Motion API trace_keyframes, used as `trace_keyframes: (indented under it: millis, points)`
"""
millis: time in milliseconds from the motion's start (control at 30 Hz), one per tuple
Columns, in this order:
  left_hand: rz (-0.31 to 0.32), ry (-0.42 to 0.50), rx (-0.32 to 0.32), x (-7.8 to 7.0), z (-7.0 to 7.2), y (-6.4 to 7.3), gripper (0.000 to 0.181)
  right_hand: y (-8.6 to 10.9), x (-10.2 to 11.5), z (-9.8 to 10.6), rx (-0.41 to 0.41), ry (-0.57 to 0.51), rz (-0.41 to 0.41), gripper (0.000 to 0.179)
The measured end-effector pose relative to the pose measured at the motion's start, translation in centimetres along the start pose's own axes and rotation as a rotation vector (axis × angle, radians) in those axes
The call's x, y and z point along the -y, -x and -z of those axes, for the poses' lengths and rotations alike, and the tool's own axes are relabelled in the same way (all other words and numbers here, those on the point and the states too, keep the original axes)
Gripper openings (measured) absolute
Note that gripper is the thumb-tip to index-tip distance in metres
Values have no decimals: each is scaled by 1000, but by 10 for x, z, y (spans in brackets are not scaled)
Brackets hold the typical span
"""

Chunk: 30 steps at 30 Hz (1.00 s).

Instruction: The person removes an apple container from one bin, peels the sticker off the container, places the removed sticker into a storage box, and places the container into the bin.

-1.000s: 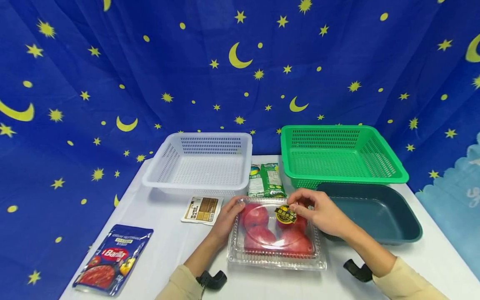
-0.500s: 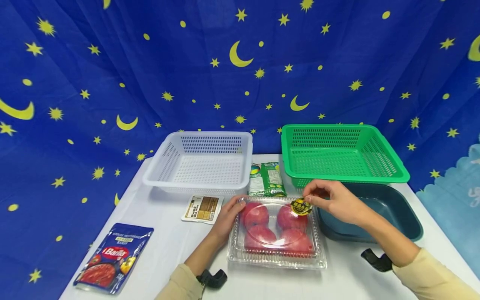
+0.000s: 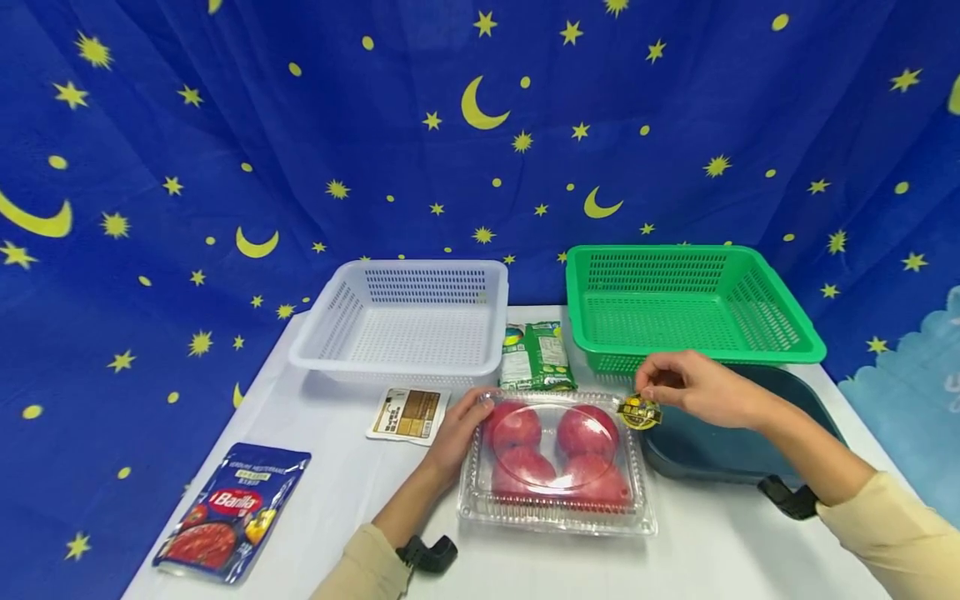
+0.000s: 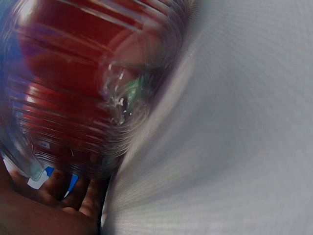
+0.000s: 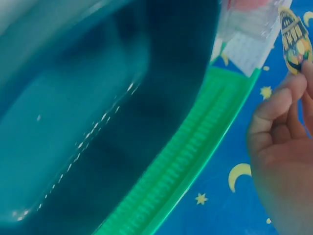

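A clear plastic fruit box [image 3: 558, 518] with a ridged lid stands on the white table, several round red fruits [image 3: 588, 432] inside it. My left hand [image 3: 454, 433] holds the box at its far left side; in the left wrist view its fingers [image 4: 73, 196] lie against the ridged wall. Between thumb and fingertips, my right hand [image 3: 701, 390] pinches a black and gold sticker [image 3: 640, 412], just right of the box's far right corner and over the edge of the dark teal basin [image 3: 720, 446]. The right wrist view shows the sticker's printed face [image 5: 296, 41].
Behind the box stand a white basket [image 3: 408, 367] and a green basket [image 3: 697, 350], with a green snack packet [image 3: 536, 358] between them. A small brown and white packet [image 3: 408, 415] lies left of the box. Farther left is a blue sauce pouch [image 3: 232, 512].
My right hand has moved right, peeling the sticker off the lid and carrying it past the box's right edge. The left hand and the box have stayed in place.
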State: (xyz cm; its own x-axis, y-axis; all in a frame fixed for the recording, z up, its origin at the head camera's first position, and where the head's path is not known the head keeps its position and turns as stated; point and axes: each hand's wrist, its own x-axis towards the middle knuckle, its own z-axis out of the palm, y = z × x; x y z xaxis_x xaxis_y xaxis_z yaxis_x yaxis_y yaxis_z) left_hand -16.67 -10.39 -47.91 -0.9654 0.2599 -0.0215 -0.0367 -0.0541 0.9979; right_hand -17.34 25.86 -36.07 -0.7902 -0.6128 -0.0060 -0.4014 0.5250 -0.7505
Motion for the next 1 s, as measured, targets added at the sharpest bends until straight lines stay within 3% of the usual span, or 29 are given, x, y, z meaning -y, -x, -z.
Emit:
trace_keyframes:
  millis: [167, 433, 700, 833, 1000]
  points:
    - [-19, 1, -11, 3, 2, 2, 41, -1, -10, 5, 98, 8, -29, 9]
    - [-23, 21, 6, 4, -2, -1, 40, 1, -28, 20, 132, 44, -85, 8]
    - [-7, 18, -2, 2, -3, 0, 40, -1, -37, 19, 208, 177, -115, 17]
    - [16, 9, 5, -8, -3, 4, 39, -5, -39, 18, 228, 220, -142, 17]
    - [20, 15, 19, -7, -3, 4, 42, -9, -43, 20, 248, 275, -189, 16]
